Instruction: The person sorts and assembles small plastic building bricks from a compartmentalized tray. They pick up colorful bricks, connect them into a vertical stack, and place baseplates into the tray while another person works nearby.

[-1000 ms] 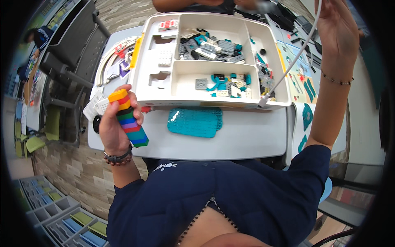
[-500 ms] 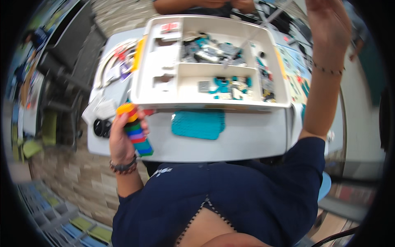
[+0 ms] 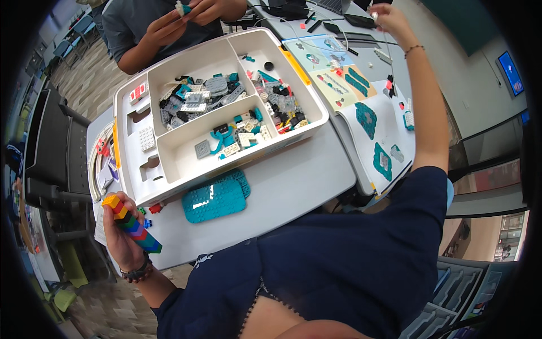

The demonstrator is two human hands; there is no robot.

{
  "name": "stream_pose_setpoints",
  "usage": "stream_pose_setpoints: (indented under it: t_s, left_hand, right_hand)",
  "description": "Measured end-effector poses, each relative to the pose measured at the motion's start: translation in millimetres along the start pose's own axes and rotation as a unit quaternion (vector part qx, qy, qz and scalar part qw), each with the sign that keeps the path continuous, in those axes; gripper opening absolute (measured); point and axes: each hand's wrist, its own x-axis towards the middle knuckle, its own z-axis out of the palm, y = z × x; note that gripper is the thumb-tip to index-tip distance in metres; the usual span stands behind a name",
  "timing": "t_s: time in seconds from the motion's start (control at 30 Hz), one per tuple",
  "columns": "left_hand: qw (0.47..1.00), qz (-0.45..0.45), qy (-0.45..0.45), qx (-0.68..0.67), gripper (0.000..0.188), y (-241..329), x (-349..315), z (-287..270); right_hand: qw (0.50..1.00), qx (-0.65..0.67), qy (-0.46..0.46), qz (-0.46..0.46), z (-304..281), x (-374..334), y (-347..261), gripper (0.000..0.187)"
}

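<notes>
My left hand [image 3: 120, 240] is wrapped round a stack of toy bricks [image 3: 134, 227], with orange, red, black, green, blue, purple and teal layers. It is held tilted at the table's near left edge. My right arm stretches to the far right, beyond an open instruction booklet [image 3: 370, 144]. There my right hand [image 3: 393, 24] has its fingers closed at a small white piece [image 3: 374, 16], too small to name; a thin pale cord hangs close by. Between my arms lie teal studded plates [image 3: 213, 200], in front of a white sorting box [image 3: 226, 164].
Loose bricks fill the box's compartments. Red pieces [image 3: 155, 208] lie near my left hand. Across the table a person's hands [image 3: 183, 22] hold a small white and teal piece. Cables, black parts and a laptop [image 3: 334, 5] occupy the far right.
My view has turned to the right, bringing the booklet and the far table into sight. My right hand, blurred and raised before, now shows closed fingers. The brick stack stays in my left hand.
</notes>
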Motion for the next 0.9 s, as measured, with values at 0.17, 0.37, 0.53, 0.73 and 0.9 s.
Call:
stream_pose_setpoints:
  t_s: [0.17, 0.37, 0.53, 0.73, 0.9]
  left_hand:
    - [1.0, -0.009, 0.004, 0.003, 0.032, -1.2, -1.9, 11.6]
    - [0.999, -0.018, 0.026, 0.034, 0.036, -3.7, -0.3, 19.1]
    - [0.998, -0.01, 0.026, 0.064, 0.036, -5.3, 5.7, 18.3]
    - [0.999, -0.013, 0.007, 0.038, 0.037, -7.3, 7.5, 12.2]
    - [0.993, -0.024, 0.099, 0.066, 0.035, -8.7, -2.6, 10.0]
  right_hand:
    - [0.984, -0.048, -0.031, 0.168, 34.9, -2.9, 77.5, 0.034]
    - [0.977, -0.118, -0.039, 0.171, 71.3, -10.6, 127.2, 0.034]
    - [0.968, -0.231, -0.017, -0.101, 95.4, -24.3, 69.0, 0.031]
    - [0.897, -0.13, -0.231, -0.355, 165.6, -81.2, -85.7, 0.028]
    - [0.799, -0.199, -0.397, -0.406, 224.9, -81.6, -94.7, 0.06]
